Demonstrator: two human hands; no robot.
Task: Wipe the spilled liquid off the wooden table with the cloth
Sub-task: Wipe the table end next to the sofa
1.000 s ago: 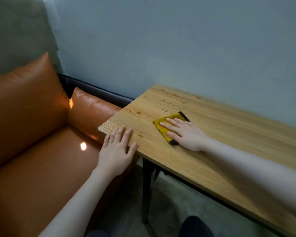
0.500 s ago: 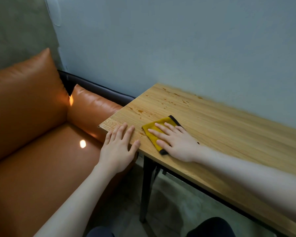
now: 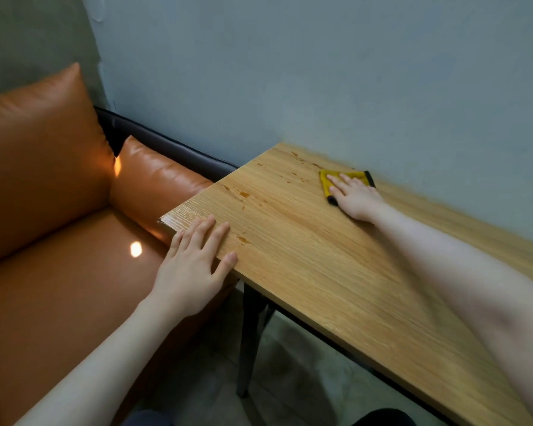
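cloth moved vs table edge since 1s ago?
Yes. The yellow cloth under the right hand went from near the table front edge to the wall side.

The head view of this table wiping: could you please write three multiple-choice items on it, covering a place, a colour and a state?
1. Where is the cloth?
A. at the table's far edge by the wall
B. on the sofa
C. under the left hand

2. What colour is the cloth, mainly?
A. white
B. yellow
C. blue

3. How is the left hand?
A. gripping a cup
B. raised in the air
C. flat on the table's near corner

Answers:
1 A: it lies beside the wall under the right hand.
2 B: yellow with a dark trim.
3 C: fingers spread, holding nothing.
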